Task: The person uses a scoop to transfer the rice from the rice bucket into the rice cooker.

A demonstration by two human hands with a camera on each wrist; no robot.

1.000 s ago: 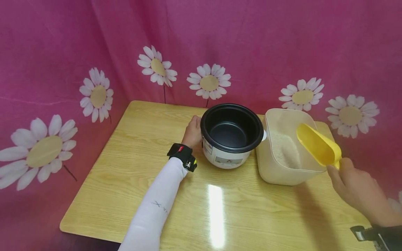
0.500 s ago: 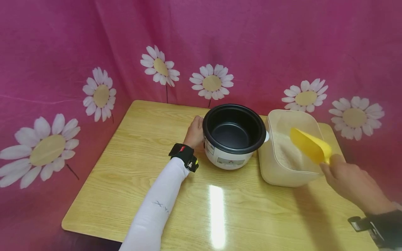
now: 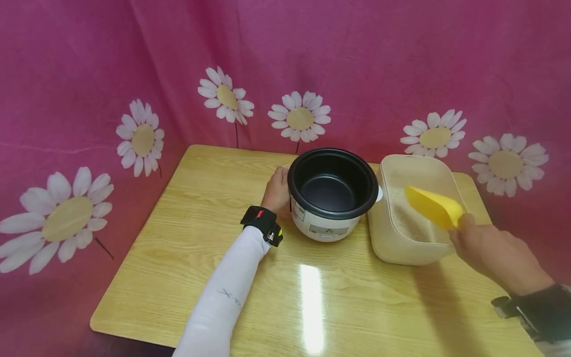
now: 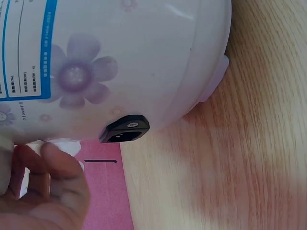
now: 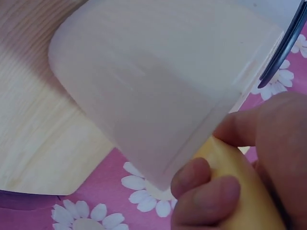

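A white rice cooker [image 3: 327,229] with a black inner pot [image 3: 327,193] stands upright and lidless on the table. At its left side my left hand [image 3: 276,191] holds it; in the left wrist view the fingers [image 4: 64,172] curl beside a pale handle cut off by the frame. My right hand [image 3: 495,253] grips the handle of a yellow scoop [image 3: 432,206]. The scoop is tilted over the mouth of a cream plastic bin [image 3: 401,248], with rice [image 3: 410,218] inside. In the right wrist view, fingers and thumb wrap the yellow handle [image 5: 244,187].
The bin stands just right of the cooker, near the back right of the wooden table [image 3: 200,238]. A pink flowered curtain [image 3: 357,64] hangs behind and at both sides. The cooker's power socket [image 4: 125,129] faces left.
My right hand has moved left with the scoop, further over the bin, and the scoop has turned so less of its hollow shows. My left hand stays at the cooker.
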